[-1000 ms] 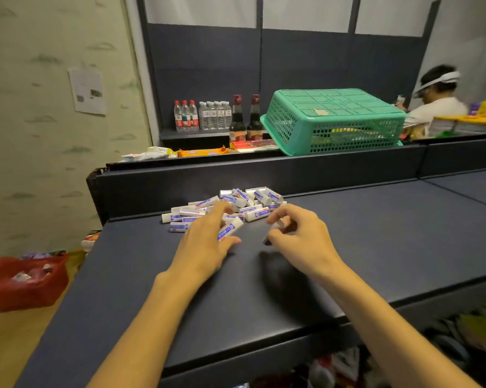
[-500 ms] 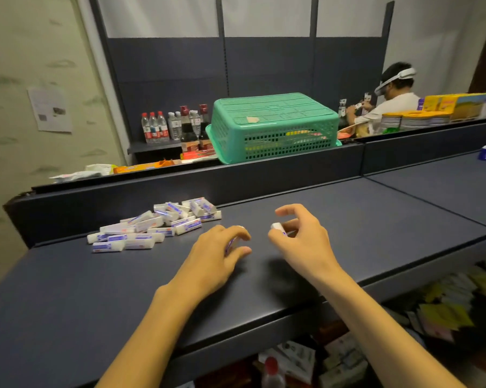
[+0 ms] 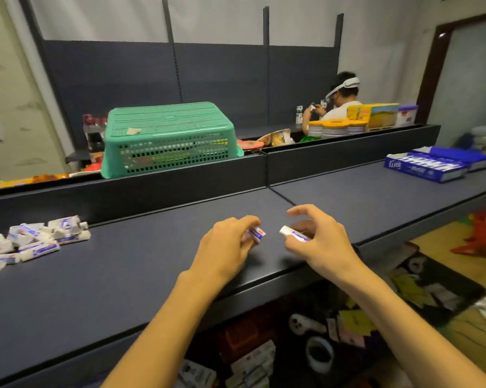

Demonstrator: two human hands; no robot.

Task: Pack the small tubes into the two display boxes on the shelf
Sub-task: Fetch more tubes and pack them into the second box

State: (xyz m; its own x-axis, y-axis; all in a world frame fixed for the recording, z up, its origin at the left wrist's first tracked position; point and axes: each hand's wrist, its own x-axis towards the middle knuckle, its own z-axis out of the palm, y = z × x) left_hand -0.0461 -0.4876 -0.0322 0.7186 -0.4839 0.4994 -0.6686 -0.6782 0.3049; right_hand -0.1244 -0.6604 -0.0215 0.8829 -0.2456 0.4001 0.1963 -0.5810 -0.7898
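A pile (image 3: pixel 31 242) of tubes lay at the shelf's (image 3: pixel 141 264) left. Near its front edge, the left hand (image 3: pixel 225 247) gripped one tube (image 3: pixel 256 233) and the right hand (image 3: pixel 321 242) pinched another (image 3: pixel 292 233). Bare shelf stretched right to two boxes (image 3: pixel 432 163), the nearer holding rows of tubes.

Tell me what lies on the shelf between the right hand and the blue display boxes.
Head view: only bare dark shelf top between the right hand and the blue cardboard display boxes.

We count two blue cardboard display boxes (image 3: pixel 432 166) on the dark shelf (image 3: pixel 124 275), one green plastic basket (image 3: pixel 170 138), and two small white tubes, one tube (image 3: pixel 256 234) and another tube (image 3: pixel 293 234). The pile of white tubes (image 3: pixel 31 242) is too blurred to count.
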